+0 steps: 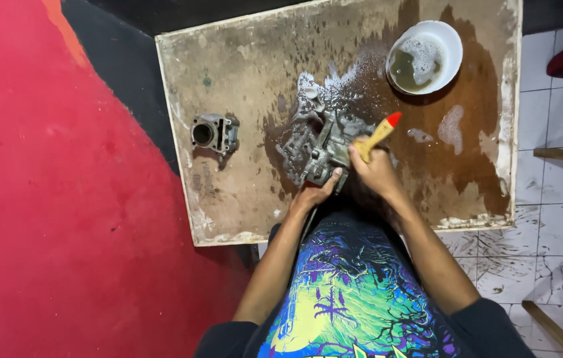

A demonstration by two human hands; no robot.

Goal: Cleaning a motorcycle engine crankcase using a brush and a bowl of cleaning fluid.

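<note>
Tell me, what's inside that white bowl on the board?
The white bowl holds murky greenish-brown liquid with white foam along one side. The liquid is cloudy, so anything lying at the bottom cannot be seen.

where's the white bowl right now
In the head view the white bowl sits at the far right corner of the wet board, beyond the right hand holding the brush.
</note>
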